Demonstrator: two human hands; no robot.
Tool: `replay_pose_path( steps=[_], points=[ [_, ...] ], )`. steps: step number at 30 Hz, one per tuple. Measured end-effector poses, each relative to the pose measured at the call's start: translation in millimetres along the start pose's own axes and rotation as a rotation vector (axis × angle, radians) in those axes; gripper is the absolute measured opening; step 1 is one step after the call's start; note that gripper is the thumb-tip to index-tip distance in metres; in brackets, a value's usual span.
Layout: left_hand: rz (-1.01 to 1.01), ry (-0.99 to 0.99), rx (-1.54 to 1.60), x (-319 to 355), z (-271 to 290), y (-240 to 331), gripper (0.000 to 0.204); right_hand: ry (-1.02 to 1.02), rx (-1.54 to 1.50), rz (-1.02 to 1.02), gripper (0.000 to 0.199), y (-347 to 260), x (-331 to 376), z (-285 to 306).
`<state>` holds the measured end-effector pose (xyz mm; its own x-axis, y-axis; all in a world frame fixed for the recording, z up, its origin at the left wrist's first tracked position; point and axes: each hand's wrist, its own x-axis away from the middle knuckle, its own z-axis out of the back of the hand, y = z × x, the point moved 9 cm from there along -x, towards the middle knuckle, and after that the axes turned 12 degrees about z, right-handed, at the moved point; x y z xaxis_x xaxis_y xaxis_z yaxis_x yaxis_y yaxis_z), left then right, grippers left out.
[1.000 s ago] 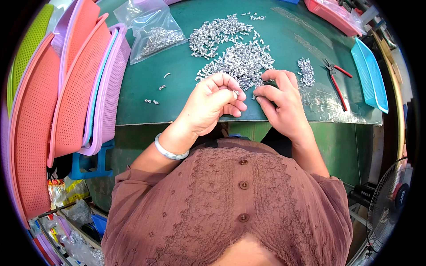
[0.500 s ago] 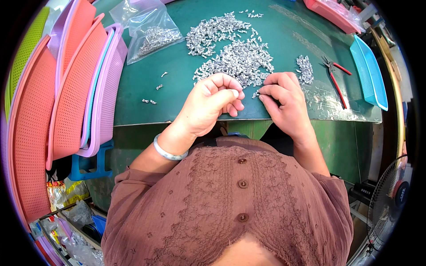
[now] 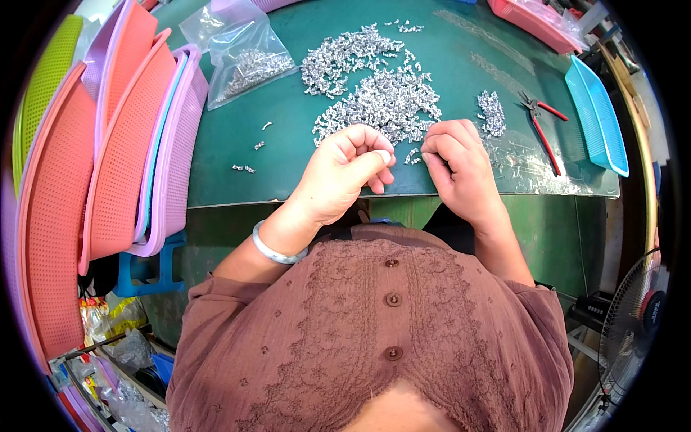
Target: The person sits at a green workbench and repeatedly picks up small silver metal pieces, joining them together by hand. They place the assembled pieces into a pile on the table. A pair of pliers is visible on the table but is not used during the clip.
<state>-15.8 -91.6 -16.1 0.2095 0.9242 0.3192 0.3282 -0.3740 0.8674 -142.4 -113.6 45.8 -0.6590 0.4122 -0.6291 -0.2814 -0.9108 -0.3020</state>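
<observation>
A large heap of small silvery metal parts (image 3: 381,104) lies on the green table, just beyond my hands. My left hand (image 3: 353,158) is closed at the near side of the heap, thumb against the curled fingers. What it holds, if anything, is hidden. My right hand (image 3: 458,160) has its fingers bent and pressed together at the heap's right near edge. Whatever is between those fingertips is too small to make out. A few loose metal parts (image 3: 412,156) lie on the table between the two hands, beside the right fingertips.
Red-handled pliers (image 3: 545,137) and a small pile of metal parts (image 3: 491,114) lie to the right, near a blue basket (image 3: 596,119). A clear bag of parts (image 3: 252,68) lies back left. Stacked plastic baskets (image 3: 122,158) crowd the left. A fan (image 3: 633,317) stands lower right.
My right fingertips have drawn slightly away from the loose parts between the hands, which now show more fully. The left hand keeps almost the same pose. The whole view has shifted slightly.
</observation>
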Motion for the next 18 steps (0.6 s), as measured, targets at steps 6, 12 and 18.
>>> replay_pose_path(
  steps=[6,12,18],
  points=[
    [-0.009,0.003,-0.023,0.3,0.3,-0.5,0.006,-0.048,-0.006,-0.016,0.011,-1.4,0.9,-0.1],
    [-0.013,0.007,-0.03,1.4,-0.8,0.7,0.006,-0.047,-0.016,0.006,0.011,-0.6,2.2,-3.6],
    [-0.001,0.007,-0.07,0.1,-2.2,-0.2,0.009,0.066,-0.09,0.008,0.012,-7.1,-2.8,2.9]
  ],
)
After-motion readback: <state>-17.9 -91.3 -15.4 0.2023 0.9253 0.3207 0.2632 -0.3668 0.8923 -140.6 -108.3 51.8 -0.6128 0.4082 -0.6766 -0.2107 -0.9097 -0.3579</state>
